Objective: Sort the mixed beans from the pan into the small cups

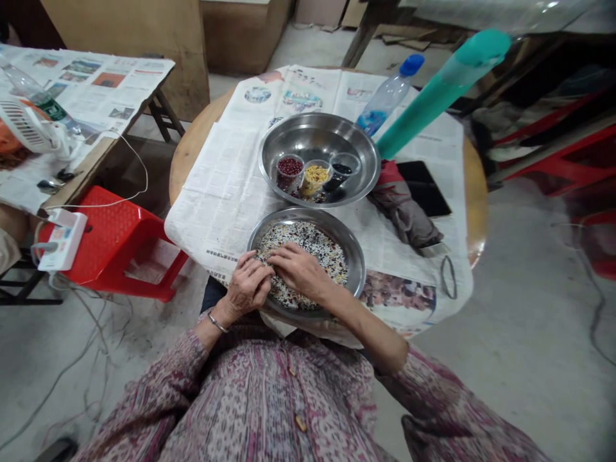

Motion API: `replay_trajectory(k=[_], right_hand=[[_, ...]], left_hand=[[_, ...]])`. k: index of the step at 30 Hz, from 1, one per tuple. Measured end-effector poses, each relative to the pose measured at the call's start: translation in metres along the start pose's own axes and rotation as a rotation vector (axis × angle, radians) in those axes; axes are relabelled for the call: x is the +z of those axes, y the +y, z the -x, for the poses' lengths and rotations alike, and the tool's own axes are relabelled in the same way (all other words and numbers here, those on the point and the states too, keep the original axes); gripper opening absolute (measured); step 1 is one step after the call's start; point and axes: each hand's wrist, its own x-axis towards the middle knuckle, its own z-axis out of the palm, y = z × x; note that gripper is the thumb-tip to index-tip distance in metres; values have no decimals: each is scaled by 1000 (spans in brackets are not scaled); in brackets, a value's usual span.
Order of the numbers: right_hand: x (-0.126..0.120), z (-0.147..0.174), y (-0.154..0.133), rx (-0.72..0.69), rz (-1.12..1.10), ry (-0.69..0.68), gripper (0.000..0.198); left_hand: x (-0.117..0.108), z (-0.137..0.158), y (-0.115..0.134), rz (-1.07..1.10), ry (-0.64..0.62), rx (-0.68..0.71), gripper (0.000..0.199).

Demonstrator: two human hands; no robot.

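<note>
A shallow steel basin [357,256] close to my body holds a spread of mixed grains [308,240], mostly white with black, yellow and dark red bits. Over its left rim rests my left hand [248,285], fingers curled inward and closed. My right hand [301,273] reaches over the grains, its bent fingers together and meeting the left fingertips. Whatever lies between the fingers is hidden. Behind stands a larger steel bowl [317,131] with three clear cups: one of red beans [290,167], one of yellow kernels [316,176], one of black beans [342,169].
Newspaper [212,192] covers the round table. Behind the bowl are a blue-capped bottle [389,96] and a long green tube [440,96]. To the right lie a folded umbrella [407,212] and a black flat object [423,188]. A red stool [120,237] with a power strip [62,240] stands left.
</note>
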Motion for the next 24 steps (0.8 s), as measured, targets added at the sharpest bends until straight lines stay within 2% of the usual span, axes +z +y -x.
replay_trajectory(k=[3,5,8,10,14,16,18,21,24], right_hand=[[-9,-10,15,42,104,54,17],[-15,-6,25,121,142,76,15],[-22,15,37,259,126,73,17],[-26,34,37,299,49,63,18],[-27,64,12,224,-136,6,21],[-24,68,-5,170,-142,-24,34],[-19,66,-17,112,-101,-61,37],[-12,56,-15,68,-27,-90,31],[-8,41,4,150,44,-4,32]], left_hand=[[-1,-1,1,-10,-27,-27,21],[-1,-1,1,-8,-39,-33,20],[0,0,1,-3,-38,-33,20],[0,0,0,-2,-34,-33,19],[1,1,0,-7,-40,-27,19],[0,0,0,-10,-33,-18,19],[0,0,1,-11,-16,-3,19],[0,0,1,-17,-5,4,19],[1,1,1,-33,-21,-6,19]])
